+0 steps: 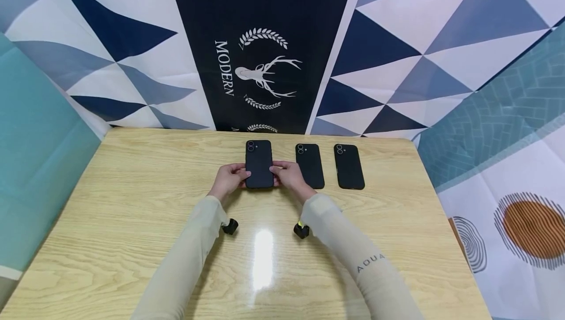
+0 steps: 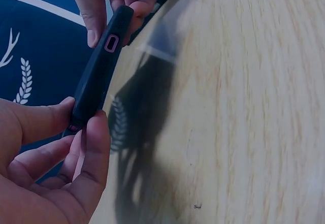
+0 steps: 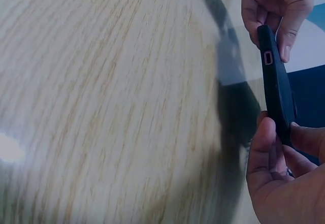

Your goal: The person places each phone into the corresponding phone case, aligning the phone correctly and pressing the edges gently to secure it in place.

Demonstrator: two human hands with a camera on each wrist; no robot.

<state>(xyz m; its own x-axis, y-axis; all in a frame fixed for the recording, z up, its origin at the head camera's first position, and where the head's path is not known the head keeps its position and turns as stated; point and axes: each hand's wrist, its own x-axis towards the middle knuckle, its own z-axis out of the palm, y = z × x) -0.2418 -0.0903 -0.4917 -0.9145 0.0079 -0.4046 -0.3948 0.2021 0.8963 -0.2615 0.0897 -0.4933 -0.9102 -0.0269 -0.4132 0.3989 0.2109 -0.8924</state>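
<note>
Both hands hold a phone in a black case [image 1: 259,165] by its long sides, close over the far part of the table, its camera side facing up. My left hand [image 1: 227,180] pinches the left edge, thumb on top and fingers beneath. On the right edge, my right hand [image 1: 289,175] has the same pinch. The wrist views show the phone's short end, where a pink-rimmed port opening [image 2: 111,43] shows through the case [image 3: 275,84]. A second black-cased phone [image 1: 311,167] lies just beyond my right hand, partly covered by it.
Farther right, a third black-cased phone [image 1: 350,167] lies camera side up on the wooden table [image 1: 145,222]. A patterned cloth [image 1: 273,99] hangs behind the table's far edge. Black wrist cameras [image 1: 230,227] hang below both sleeves.
</note>
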